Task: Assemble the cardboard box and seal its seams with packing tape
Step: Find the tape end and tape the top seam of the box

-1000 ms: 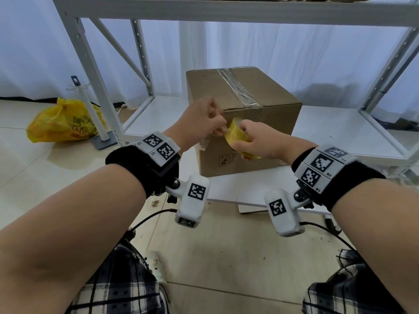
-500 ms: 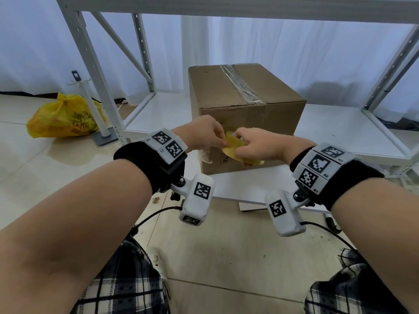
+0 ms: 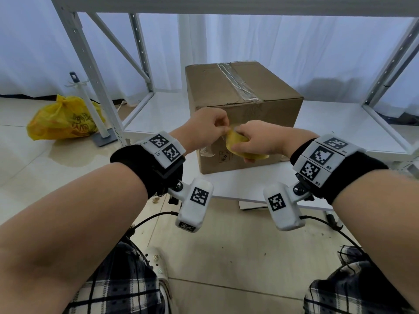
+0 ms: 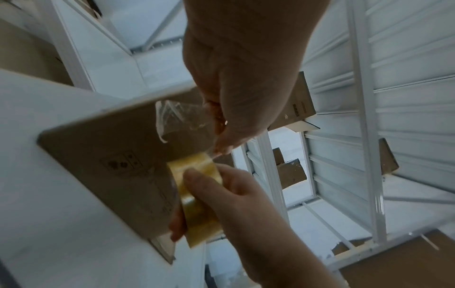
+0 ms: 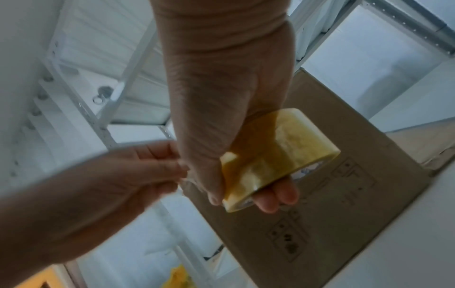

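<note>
Between the two hands, just in front of the box's near face, the grip is on the tape. The right hand (image 3: 256, 141) is curled round the tape roll (image 5: 275, 155), thumb on one side of the ring and fingers (image 5: 275, 196) under the other. The left hand (image 3: 204, 130) has its fingertips pressed together, pinching the loose end of the clear tape strip (image 4: 182, 118) where it comes off the roll.

Just behind them, the cardboard box (image 3: 240, 114) stands closed on the white shelf (image 3: 335, 123), with one corner turned toward the person. A band of tape (image 3: 238, 83) already covers the top centre seam, running from the far edge to the near edge and over it.

By the look of it, the step in hand is freeing a fresh length of tape for another seam. The next move calls for drawing the hands apart to pull the strip taut, then laying its end flat on the cardboard without letting it fold onto itself.

The roll's hole axis lies roughly level and slants across the near face; the strip leads off to the left. A yellow bag (image 3: 63, 121) lies on the floor, well apart.
</note>
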